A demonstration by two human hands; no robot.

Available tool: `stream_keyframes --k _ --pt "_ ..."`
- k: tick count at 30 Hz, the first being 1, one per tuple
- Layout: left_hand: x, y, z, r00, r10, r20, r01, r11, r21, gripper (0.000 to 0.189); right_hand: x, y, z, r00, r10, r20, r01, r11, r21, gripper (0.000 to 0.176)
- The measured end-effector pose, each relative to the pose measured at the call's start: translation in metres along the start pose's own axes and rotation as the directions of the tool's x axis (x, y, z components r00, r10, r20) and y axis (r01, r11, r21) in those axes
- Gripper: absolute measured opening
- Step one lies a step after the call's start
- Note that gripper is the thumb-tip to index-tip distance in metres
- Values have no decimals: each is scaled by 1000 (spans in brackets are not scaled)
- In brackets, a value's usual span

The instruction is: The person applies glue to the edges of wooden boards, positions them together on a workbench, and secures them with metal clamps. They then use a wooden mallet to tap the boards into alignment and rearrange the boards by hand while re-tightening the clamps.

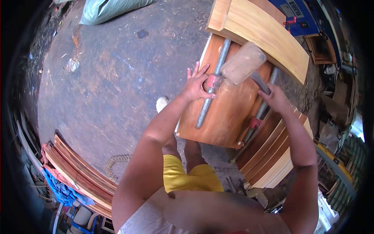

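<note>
My right hand (pixel 276 99) is closed around the dark handle of a wooden mallet (pixel 244 63). The mallet's blurred block head is over the reddish-brown wood panel (pixel 228 111), beside a pipe clamp (pixel 220 61). My left hand (pixel 196 85) lies spread at the panel's left side, fingers stretched out and thumb apart. The clamp's red jaw (pixel 213 81) sits between that thumb and the fingers, and the thumb tip is at the pipe. A second pipe clamp with a red jaw (pixel 255 123) runs along the panel's right side.
A pale curved board (pixel 265 35) lies across the panel's far end. Stacked curved boards stand at right (pixel 272 156) and lower left (pixel 83 171). A coiled hose (pixel 117 162) rests on the floor, a pale green sack (pixel 111 9) at the top. A blue machine (pixel 302 17) is at upper right.
</note>
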State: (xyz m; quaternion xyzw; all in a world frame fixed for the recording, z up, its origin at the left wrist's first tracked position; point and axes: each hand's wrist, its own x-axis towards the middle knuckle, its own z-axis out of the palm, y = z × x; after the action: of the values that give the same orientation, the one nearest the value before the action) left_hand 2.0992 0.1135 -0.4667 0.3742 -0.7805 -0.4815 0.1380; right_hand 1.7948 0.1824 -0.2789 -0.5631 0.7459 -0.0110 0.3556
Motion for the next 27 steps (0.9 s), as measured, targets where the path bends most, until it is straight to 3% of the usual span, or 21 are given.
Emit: stream_keyframes --k 3,5,8,9,10,11,13,14,16,18,24,27 --pt "0 1 -2 1000 -10 8 10 1000 2 82 -45 25 79 962 183 -202 -126 956 267 24" --pt "1 2 -1 1000 -15 19 15 1000 6 81 -58 16 121 855 514 -66 -410 748 523 23" --pt "2 3 -2 1000 9 -10 -9 1000 11 78 -49 25 158 863 497 -86 -403 782 475 28" --pt "1 4 -3 1000 6 -7 -6 1000 4 76 -42 20 164 902 339 -269 -219 894 391 32" --pt "1 4 -3 1000 1 -2 -1 1000 -1 75 -44 17 167 898 347 -270 -222 888 404 32" --pt "1 2 -1 1000 6 14 -6 1000 8 75 -49 11 174 799 146 -584 -105 989 104 31" --pt "2 -2 3 998 44 -35 -44 999 8 73 -59 -33 205 743 92 -663 -21 993 114 32" --pt "2 -3 5 999 51 -14 -51 999 14 73 -71 -54 237 844 260 -469 -23 891 454 33" --pt "2 -2 8 996 61 -70 -59 998 35 67 -72 -99 280 972 232 -32 -90 492 866 35" --pt "4 -2 7 992 95 -87 -93 995 25 63 -56 -104 306 928 368 -62 -227 689 688 35" --pt "-12 -3 13 989 99 -111 -104 994 -33 50 -56 -100 326 874 484 -50 -317 644 696 29" --pt "-16 -10 9 990 121 -72 -124 992 -35 57 -54 -99 334 872 472 -128 -230 627 744 29"
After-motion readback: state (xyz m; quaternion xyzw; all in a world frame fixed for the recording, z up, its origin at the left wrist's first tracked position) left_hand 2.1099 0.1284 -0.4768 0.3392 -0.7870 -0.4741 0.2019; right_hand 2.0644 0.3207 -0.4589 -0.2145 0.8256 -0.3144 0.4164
